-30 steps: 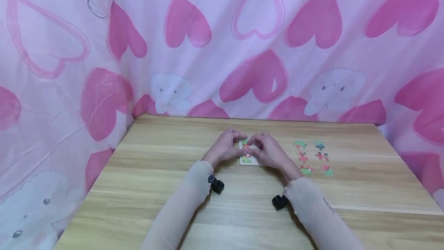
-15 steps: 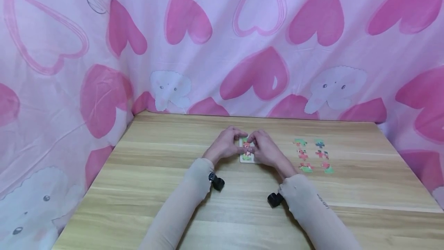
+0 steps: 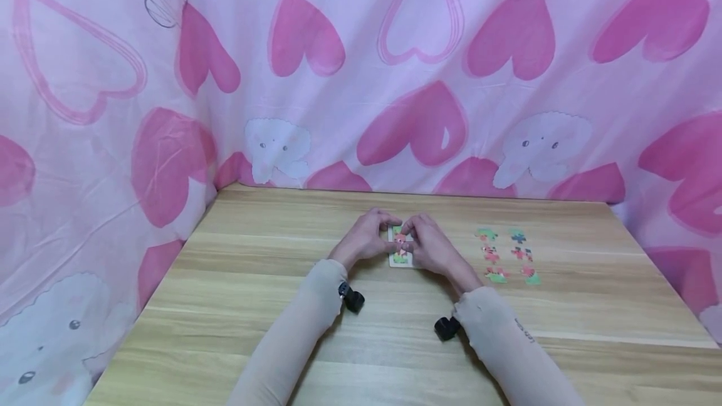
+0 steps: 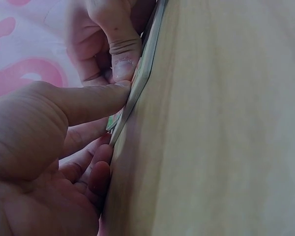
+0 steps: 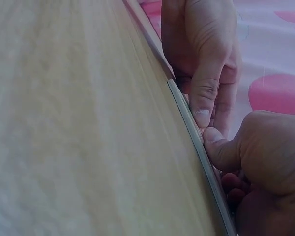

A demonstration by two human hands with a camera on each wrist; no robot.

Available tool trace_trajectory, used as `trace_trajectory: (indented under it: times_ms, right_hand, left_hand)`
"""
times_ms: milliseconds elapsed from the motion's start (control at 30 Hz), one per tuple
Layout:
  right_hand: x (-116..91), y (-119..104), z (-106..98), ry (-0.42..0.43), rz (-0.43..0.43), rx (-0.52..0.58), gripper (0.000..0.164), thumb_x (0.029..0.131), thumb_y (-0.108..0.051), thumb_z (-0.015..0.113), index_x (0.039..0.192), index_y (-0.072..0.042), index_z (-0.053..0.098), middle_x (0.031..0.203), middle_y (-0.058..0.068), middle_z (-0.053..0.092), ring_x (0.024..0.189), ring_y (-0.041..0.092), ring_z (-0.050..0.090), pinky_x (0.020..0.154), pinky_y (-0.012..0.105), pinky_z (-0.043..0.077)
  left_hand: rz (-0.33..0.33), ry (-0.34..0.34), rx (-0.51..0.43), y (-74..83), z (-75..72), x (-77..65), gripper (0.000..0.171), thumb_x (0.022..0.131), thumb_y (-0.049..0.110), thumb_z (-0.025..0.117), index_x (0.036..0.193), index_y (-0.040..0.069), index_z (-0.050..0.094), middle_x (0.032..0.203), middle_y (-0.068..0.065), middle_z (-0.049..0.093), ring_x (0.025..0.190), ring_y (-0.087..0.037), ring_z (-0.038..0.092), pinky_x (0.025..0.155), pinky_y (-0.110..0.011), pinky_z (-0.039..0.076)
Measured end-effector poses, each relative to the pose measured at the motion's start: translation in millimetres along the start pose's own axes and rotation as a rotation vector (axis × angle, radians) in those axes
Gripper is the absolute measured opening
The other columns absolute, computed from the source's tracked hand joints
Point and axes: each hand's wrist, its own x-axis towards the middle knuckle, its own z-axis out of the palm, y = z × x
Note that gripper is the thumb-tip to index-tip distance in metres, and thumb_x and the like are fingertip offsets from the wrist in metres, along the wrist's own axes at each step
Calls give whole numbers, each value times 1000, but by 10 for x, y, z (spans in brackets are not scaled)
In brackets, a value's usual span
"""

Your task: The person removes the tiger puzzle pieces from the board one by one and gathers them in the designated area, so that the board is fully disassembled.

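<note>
A small white-rimmed puzzle board [image 3: 399, 265] lies flat on the table, with colourful joined puzzle pieces [image 3: 400, 240] along its left side. My left hand [image 3: 368, 237] arches over the left edge, fingers at the far edge and thumb on the pieces; it grips the board. From the right, my right hand [image 3: 431, 246] covers the rest of the board, thumb and bent index finger pinching at a puzzle piece mostly hidden beneath them. In the left wrist view the two thumbs meet over the board [image 4: 147, 66]. The right wrist view shows the thumb tips close together above the board edge [image 5: 194, 130].
To the right, several loose puzzle pieces [image 3: 497, 275] lie in two columns on the wooden table [image 3: 372, 356]. A pink curtain [image 3: 350, 130] with hearts stands behind the table and along its sides. Black wrist cameras [image 3: 352, 299] sit at both cuffs.
The right hand and forearm have shifted slightly left, over the board, compared with one second ago. The left hand stays in place, and the loose pieces lie as before.
</note>
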Motion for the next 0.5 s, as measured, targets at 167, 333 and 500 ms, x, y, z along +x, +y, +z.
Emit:
trace_trajectory:
  times_ms: [167, 333, 500]
  right_hand:
    - [-4, 27, 2, 13, -16, 1, 23, 99, 0, 77, 119, -4, 67, 119, 13, 58, 109, 29, 55, 101, 49, 52]
    - [1, 80, -10, 39, -20, 34, 22, 97, -3, 83, 114, -10, 72, 121, 9, 64, 109, 28, 59, 102, 49, 54]
    - [11, 108, -43, 42, 0, 109, 34, 93, -3, 87, 121, -8, 70, 121, 8, 69, 108, 27, 62, 102, 48, 55]
  left_hand:
    - [1, 4, -4, 5, 1, -8, 61, 90, 25, 96, 147, 22, 73, 133, -2, 62, 122, -22, 60, 109, -43, 53]
    - [7, 5, -9, 4, 1, -12, 61, 90, 25, 97, 146, 21, 74, 132, -1, 61, 119, -20, 60, 106, -41, 54]
    - [9, 7, -16, 12, -2, -3, 61, 88, 25, 97, 145, 21, 74, 131, -1, 62, 118, -21, 60, 106, -41, 54]
